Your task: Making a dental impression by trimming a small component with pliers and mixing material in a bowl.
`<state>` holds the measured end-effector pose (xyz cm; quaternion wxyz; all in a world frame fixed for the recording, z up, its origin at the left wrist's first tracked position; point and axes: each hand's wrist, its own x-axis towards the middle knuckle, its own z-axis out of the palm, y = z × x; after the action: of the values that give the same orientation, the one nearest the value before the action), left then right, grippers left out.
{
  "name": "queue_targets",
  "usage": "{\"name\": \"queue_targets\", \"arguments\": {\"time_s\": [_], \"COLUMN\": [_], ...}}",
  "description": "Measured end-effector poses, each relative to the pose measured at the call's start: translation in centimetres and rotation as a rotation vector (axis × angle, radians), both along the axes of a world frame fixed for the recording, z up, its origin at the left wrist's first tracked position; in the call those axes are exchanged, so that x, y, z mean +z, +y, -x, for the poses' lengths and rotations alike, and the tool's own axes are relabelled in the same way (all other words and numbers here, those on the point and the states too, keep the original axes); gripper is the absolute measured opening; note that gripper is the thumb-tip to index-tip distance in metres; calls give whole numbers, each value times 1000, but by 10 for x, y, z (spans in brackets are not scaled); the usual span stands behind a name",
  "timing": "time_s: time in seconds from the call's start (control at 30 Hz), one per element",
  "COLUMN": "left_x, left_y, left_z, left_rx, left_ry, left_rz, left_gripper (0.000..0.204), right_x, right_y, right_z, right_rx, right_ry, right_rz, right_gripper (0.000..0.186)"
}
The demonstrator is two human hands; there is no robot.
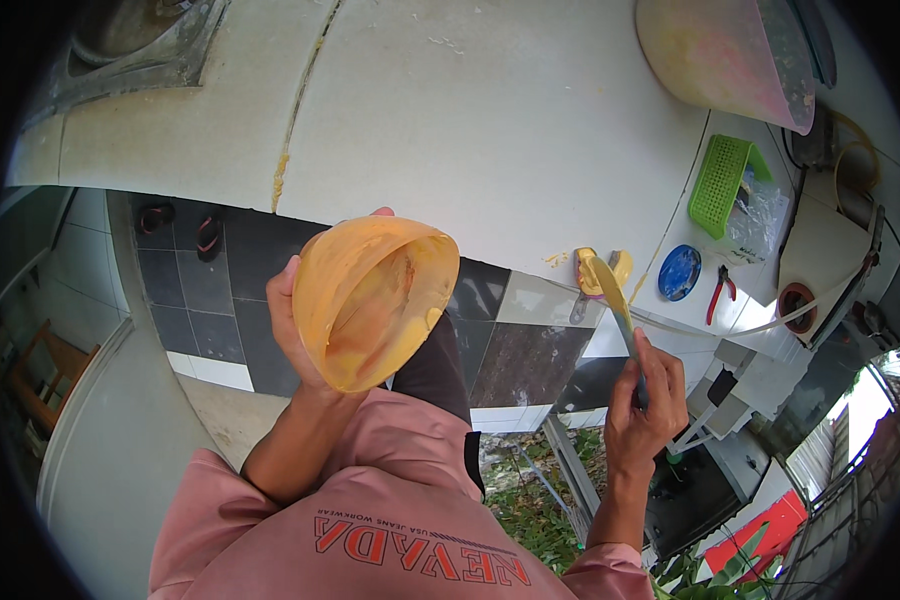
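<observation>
My left hand [288,315] is closed around a yellow-orange, cup-like bowl [320,290], tilted so that its mouth faces right and toward me. Yellow paste coats its inside wall, with a thicker smear near the lower right rim. My right hand [646,400] grips the handle of a narrow flat-bladed knife [615,300]. Its blade points up and left, smeared with the same yellow paste. Just beyond the tip, at the counter's front edge, sit lumps of yellow paste [586,272] on a tool with a metal end; the blade partly hides them.
A white tiled counter [470,130] stretches across the front, with yellow paste in a joint. On its right stand a large translucent tub [705,60], a green basket [720,185], a blue round lid [679,272] and red-handled pliers [717,293]. Sandals [208,238] lie on the floor.
</observation>
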<state>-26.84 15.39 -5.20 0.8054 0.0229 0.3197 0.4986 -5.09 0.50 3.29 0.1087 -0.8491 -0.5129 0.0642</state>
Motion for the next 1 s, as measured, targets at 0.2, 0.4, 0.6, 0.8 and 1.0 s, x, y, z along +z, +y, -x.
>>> {"name": "queue_targets", "arguments": {"time_s": [0.2,0.4,0.6,0.8,1.0], "left_x": [0,1,-5,-7,-8], "left_y": [2,3,0,0,-2], "left_z": [0,2,7,10,13], "left_rx": [-19,5,-1,5,0], "left_ry": [38,65,-24,-100,-102], "left_rz": [18,54,36,51,31], "left_gripper": [29,28,31,35,40], "right_x": [-1,5,5,8,23], "right_y": [5,10,18,20,30], "right_z": [-3,-3,-4,-5,-20], "right_rx": [10,-15,3,-14,-217], "right_ry": [-5,-18,11,3,167], "right_rz": [45,43,88,106,151], "right_gripper": [42,41,42,41,34]}}
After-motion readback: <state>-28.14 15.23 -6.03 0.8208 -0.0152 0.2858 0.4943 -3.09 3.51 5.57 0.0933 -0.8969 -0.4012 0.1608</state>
